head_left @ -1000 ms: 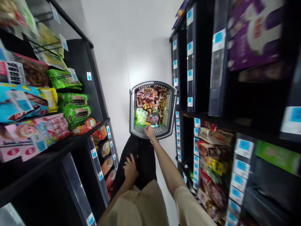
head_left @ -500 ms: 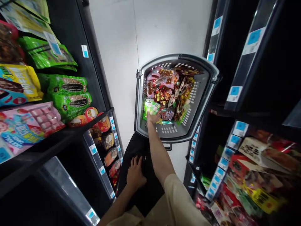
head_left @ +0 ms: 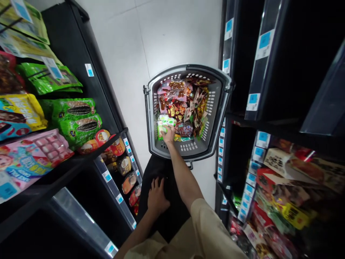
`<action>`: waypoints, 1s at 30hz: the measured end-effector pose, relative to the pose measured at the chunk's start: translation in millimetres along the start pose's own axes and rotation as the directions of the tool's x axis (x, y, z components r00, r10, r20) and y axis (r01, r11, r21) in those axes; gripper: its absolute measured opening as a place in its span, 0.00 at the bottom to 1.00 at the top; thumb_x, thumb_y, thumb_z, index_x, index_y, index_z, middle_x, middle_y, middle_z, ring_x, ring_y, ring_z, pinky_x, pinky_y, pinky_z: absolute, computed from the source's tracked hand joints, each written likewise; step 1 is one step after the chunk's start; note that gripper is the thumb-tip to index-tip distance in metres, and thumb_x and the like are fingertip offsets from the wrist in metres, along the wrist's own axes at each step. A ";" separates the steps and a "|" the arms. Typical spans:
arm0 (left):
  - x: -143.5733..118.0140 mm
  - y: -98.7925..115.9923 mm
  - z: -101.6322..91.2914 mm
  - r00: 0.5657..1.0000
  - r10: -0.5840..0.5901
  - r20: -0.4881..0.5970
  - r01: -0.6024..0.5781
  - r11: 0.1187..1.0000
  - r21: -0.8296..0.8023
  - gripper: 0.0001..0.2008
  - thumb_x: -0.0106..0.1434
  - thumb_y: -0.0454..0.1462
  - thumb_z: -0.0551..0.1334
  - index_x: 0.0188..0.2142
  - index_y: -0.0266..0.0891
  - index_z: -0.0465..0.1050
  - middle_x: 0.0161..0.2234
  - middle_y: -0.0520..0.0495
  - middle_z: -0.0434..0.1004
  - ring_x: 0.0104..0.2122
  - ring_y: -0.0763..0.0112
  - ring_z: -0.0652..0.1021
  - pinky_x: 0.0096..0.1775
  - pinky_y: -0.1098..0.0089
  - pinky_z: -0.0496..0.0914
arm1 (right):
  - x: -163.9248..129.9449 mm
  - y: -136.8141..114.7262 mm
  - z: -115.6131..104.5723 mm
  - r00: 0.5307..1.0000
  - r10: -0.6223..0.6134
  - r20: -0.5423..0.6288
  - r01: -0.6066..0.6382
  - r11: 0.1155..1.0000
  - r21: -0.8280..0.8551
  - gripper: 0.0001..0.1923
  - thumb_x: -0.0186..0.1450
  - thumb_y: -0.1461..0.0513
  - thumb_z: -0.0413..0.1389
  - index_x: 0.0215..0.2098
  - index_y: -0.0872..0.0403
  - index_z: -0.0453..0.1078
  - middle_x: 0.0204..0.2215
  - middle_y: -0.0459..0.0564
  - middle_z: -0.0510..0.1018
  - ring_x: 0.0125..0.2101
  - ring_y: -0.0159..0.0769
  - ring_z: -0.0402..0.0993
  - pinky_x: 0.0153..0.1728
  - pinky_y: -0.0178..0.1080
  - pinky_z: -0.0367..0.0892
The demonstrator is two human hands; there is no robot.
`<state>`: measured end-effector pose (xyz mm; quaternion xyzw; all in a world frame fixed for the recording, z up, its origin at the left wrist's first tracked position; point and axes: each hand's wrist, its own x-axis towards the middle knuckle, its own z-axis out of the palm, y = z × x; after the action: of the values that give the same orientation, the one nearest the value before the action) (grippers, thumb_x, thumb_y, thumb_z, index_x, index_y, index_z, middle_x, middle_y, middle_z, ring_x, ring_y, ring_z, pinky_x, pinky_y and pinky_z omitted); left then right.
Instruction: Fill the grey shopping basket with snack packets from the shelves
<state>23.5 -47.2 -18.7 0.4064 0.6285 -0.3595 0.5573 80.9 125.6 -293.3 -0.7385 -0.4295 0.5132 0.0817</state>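
Reaching into a shopping basket in a store aisle, a shopper's R hand meets a green pack.

At far L, a dark shelf carries a pink candy bag, green seed bags and, lower down, tubs nr. its edge. Next over, the L hand rests on the black trousers, fingers spread, w/ nothing seen in it; its pose is much as it was a sec. ago.

The change is at the R hand: a sec. ago at the basket's near wall, it's now farther in, over the near edge of the green pack. Fingers are part bent; whether they grip the pack or only press on it, can't tell. The pack lies inside the basket, at its near L corner, so handling it appears to be the work of the moment, w/ no sign of it being lifted clear.

Just R of it is a dark pack; beyond, clear pink-edged packs.

At far R, another shelf w/ price tags holds assorted snacks, partly blurred.
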 end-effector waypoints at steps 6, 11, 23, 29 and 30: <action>2.8 -6.2 -2.9 1.000 -0.002 -0.002 0.002 1.000 0.012 0.53 0.48 0.33 0.65 0.74 0.40 0.54 0.75 0.37 0.48 0.73 0.43 0.52 0.65 0.49 0.64 | -4.1 3.2 7.5 0.983 0.125 -0.136 -0.122 0.992 0.030 0.44 0.58 0.62 0.66 0.69 0.61 0.57 0.70 0.67 0.57 0.70 0.55 0.52 0.69 0.51 0.53; 3.8 -14.0 -3.5 1.000 0.007 0.003 -0.007 1.000 0.016 0.52 0.48 0.33 0.65 0.74 0.39 0.54 0.75 0.36 0.49 0.73 0.43 0.53 0.65 0.48 0.64 | 5.1 -1.5 19.3 0.966 0.141 -0.217 -0.122 0.987 0.100 0.47 0.57 0.59 0.69 0.69 0.58 0.56 0.69 0.67 0.58 0.70 0.55 0.52 0.69 0.51 0.53; 2.3 -15.0 -1.9 0.999 0.014 -0.038 -0.013 0.999 0.040 0.50 0.50 0.33 0.65 0.74 0.41 0.55 0.75 0.37 0.51 0.73 0.45 0.54 0.63 0.49 0.67 | 15.7 8.6 -11.7 0.968 0.091 -0.234 -0.078 0.995 0.064 0.15 0.57 0.61 0.67 0.43 0.57 0.78 0.47 0.60 0.78 0.51 0.51 0.69 0.58 0.51 0.65; 1.7 -18.3 1.2 0.997 0.036 -0.061 -0.034 0.999 0.020 0.49 0.50 0.35 0.66 0.73 0.40 0.56 0.74 0.37 0.52 0.72 0.45 0.56 0.63 0.49 0.67 | 10.2 15.3 1.8 0.997 0.037 -0.060 -0.022 0.971 0.239 0.18 0.57 0.55 0.68 0.43 0.53 0.76 0.41 0.52 0.83 0.40 0.42 0.76 0.48 0.43 0.73; 1.4 -18.7 1.7 0.997 0.036 -0.061 -0.035 0.999 0.022 0.49 0.50 0.34 0.65 0.73 0.40 0.56 0.74 0.37 0.52 0.72 0.45 0.56 0.64 0.49 0.67 | 9.1 15.2 3.6 0.998 0.048 -0.037 -0.036 0.965 0.259 0.20 0.57 0.55 0.67 0.46 0.53 0.75 0.41 0.51 0.83 0.40 0.42 0.77 0.48 0.43 0.73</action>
<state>7.2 -56.2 -20.3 0.4341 0.6342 -0.3435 0.5398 87.2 121.6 -309.7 -0.7414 -0.3415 0.5503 0.1755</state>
